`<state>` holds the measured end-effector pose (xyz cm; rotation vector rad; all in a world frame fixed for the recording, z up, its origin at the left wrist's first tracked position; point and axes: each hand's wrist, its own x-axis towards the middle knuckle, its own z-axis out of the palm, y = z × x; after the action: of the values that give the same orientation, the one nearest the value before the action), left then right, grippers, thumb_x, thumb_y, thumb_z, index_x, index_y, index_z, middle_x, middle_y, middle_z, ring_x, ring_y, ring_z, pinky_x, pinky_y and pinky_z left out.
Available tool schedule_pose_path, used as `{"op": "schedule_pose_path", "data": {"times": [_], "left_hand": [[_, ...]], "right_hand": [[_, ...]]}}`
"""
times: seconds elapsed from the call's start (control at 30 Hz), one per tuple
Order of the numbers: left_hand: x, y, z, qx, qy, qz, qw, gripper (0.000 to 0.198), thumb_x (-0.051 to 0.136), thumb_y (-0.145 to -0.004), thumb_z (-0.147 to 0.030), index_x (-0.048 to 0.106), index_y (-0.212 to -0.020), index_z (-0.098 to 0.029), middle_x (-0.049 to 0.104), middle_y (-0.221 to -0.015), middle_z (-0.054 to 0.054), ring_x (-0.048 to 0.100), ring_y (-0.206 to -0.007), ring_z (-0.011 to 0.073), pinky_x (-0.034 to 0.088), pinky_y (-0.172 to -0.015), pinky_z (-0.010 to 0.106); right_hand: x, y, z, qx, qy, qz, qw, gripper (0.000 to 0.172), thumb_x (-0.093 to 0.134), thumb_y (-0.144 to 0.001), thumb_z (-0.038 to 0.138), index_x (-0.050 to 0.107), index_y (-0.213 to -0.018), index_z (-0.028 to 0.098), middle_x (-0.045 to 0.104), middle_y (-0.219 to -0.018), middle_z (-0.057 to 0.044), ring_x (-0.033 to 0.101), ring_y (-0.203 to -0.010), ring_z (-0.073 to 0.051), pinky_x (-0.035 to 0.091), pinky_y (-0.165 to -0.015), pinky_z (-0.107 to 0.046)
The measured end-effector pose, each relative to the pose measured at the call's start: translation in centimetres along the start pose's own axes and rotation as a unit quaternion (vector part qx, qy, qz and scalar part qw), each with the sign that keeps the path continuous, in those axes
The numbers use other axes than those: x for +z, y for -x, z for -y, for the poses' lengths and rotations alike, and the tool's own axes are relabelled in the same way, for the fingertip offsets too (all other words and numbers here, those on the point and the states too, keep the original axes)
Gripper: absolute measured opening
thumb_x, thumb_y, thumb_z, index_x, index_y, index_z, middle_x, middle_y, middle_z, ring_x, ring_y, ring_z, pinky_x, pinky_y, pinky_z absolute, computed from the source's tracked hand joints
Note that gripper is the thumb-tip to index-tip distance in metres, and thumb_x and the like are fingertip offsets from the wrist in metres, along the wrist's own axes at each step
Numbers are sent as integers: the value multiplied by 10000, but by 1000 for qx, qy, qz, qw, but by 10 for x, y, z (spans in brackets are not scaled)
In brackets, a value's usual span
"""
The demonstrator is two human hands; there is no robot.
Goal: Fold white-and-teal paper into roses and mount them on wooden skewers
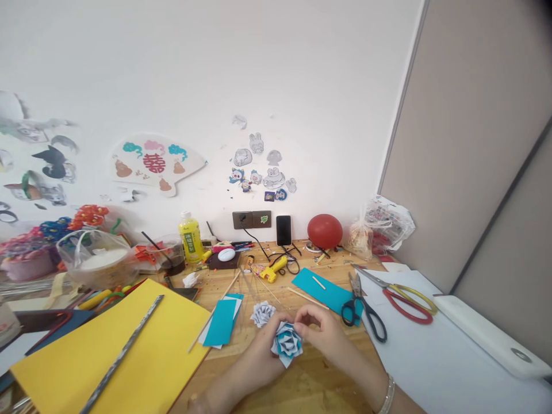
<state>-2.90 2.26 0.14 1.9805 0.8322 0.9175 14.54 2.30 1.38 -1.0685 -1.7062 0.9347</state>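
Note:
A blue-and-white paper flower (pixel 288 341) with layered, pointed petals is held low over the wooden table. My left hand (pixel 264 352) is closed around its left side and underside. On the flower's upper right, the thumb and fingers of my right hand (pixel 318 329) pinch the edge of a petal. Just behind my left hand lies a second paper flower (pixel 262 314), pale grey-white. Left of that, several cut blue and white paper pieces (pixel 221 325) rest in a small stack beside a thin stick.
Black-handled scissors (pixel 361 307) lie at the right on a blue paper strip (pixel 321 287), near red-and-yellow-handled scissors (pixel 405 299). A yellow glue gun (pixel 275 269) sits behind the flowers. Yellow sheets (pixel 172 328) cover the left. A bottle (pixel 191 237) and red balloon (pixel 325 231) stand by the wall.

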Motion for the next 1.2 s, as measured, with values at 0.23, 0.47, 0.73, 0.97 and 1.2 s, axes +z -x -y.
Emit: {"op": "schedule_pose_path", "data": {"times": [0.23,0.47,0.73,0.97,1.2], "left_hand": [[0,-1,0,0,4,0,1000,390,562,-726,-94,443,-1079,-207,550,-1006,29,545,-939,179,431,-804,274],[0,-2,3,-18,0,2,1000,343,555,-708,-85,444,-1014,-194,534,-913,5,538,-826,158,423,-712,250],[1,0,1,-28,-5,20,999,311,566,-698,-80,479,-974,-194,551,-883,-3,532,-803,151,411,-702,247],[2,-1,1,-21,-5,21,1000,295,566,-708,-98,481,-974,-195,554,-888,-1,535,-798,151,416,-690,241],[2,-2,2,-13,-23,-3,1000,314,546,-729,-108,450,-1014,-198,547,-912,11,531,-822,161,423,-708,251]], "right_hand": [[0,-2,-4,3,11,-2,1000,206,517,-776,372,551,-716,177,584,-693,-19,546,-669,-160,438,-628,-277],[-1,-1,3,-30,88,-26,995,117,528,-759,265,568,-672,197,578,-691,-12,519,-714,-175,378,-677,-295],[0,-1,-7,-14,73,7,997,210,461,-821,316,508,-654,197,502,-636,19,483,-637,-140,368,-586,-251],[1,-2,-10,0,53,18,998,277,474,-821,422,507,-669,193,505,-649,13,484,-651,-148,382,-603,-262],[0,-3,-9,2,50,-1,999,235,515,-801,415,552,-737,193,560,-728,-10,520,-729,-173,404,-672,-279]]}}
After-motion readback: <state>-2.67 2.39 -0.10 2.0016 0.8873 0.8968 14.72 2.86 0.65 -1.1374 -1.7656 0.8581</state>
